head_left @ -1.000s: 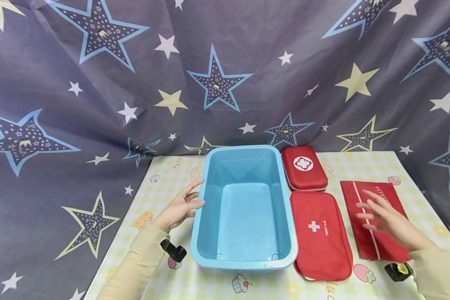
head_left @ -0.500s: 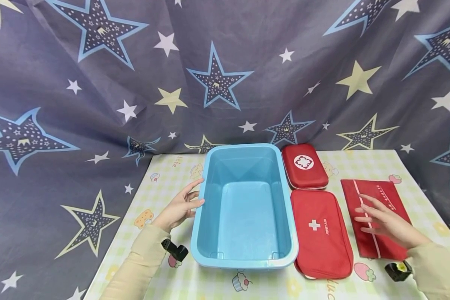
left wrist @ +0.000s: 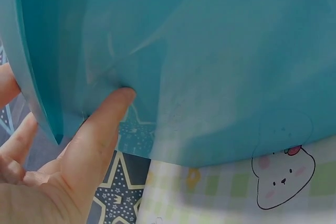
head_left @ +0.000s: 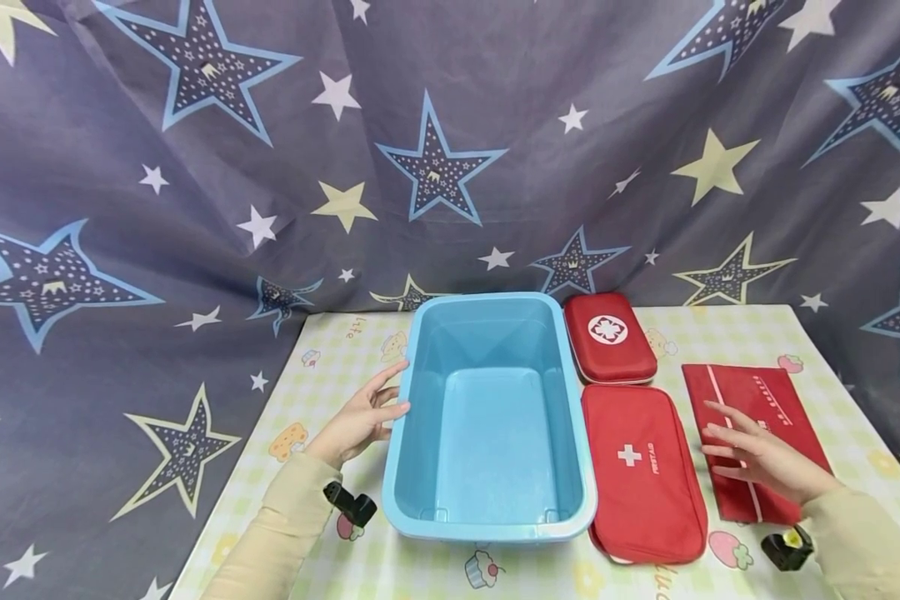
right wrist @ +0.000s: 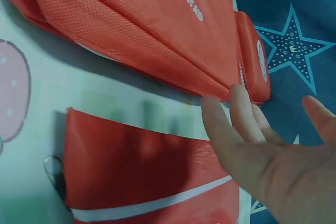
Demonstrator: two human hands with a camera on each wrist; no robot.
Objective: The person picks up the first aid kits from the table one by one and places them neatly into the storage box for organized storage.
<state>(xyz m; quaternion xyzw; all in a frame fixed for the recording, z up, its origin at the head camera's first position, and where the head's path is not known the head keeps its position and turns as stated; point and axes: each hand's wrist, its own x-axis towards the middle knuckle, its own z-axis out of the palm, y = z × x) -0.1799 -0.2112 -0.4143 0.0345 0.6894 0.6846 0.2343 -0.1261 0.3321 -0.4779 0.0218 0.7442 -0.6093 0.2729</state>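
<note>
My left hand [head_left: 356,421] is at the left rim of an empty blue tub [head_left: 497,450], its fingertips touching the side; in the left wrist view the thumb of the hand [left wrist: 68,166] lies along the tub's outer wall [left wrist: 210,77]. Above a flat red pouch with a white stripe [head_left: 795,417] hovers my right hand [head_left: 768,458], fingers spread and holding nothing. Between tub and pouch lies a red first-aid bag with a white cross [head_left: 633,508]. In the right wrist view the hand [right wrist: 273,166] is beside the striped pouch [right wrist: 121,166] and the bag [right wrist: 136,19].
A red hard case with a white round emblem [head_left: 622,350] stands behind the first-aid bag, beside the tub. The table's checkered cover [head_left: 288,483] shows left of the tub and around the pouch. A star-patterned grey curtain [head_left: 450,250] hangs behind the table.
My right hand has moved a little to the left and downward over the striped pouch. My left hand stays at the tub's rim.
</note>
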